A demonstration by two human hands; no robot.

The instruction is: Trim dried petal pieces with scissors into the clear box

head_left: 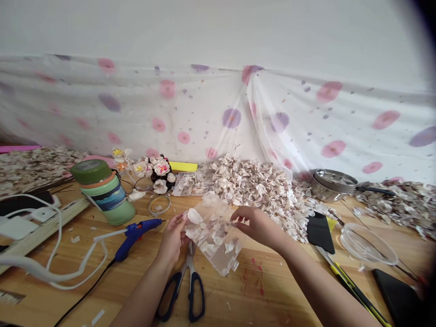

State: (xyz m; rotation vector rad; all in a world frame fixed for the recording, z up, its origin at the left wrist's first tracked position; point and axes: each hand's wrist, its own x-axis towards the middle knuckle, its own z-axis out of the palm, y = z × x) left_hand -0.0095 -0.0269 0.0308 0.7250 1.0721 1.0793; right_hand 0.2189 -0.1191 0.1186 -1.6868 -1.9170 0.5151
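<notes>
A clear plastic box (pixel 218 264) with a clasp on its front edge stands at a slant in front of me, with several pale, thin petals (pixel 218 234) in it. My left hand (pixel 173 238) is at its left side. Thumb and fingertips there are closed on a white petal (pixel 195 215). Over the right part of the box, my right hand (pixel 254 223) has its thumb and forefinger bent together; what lies between them is too small to make out. Scissors (pixel 189 268) with dark blue handles lie just below the box, partly behind my left hand.
Behind the box rises a large heap of petals (pixel 248 186). On the left are a blue glue gun (pixel 136 234), a green flask (pixel 107 195) and white cables (pixel 57 272). To the right lie a utility knife (pixel 350 281), a clear lid (pixel 368 243) and a metal pan (pixel 330 186).
</notes>
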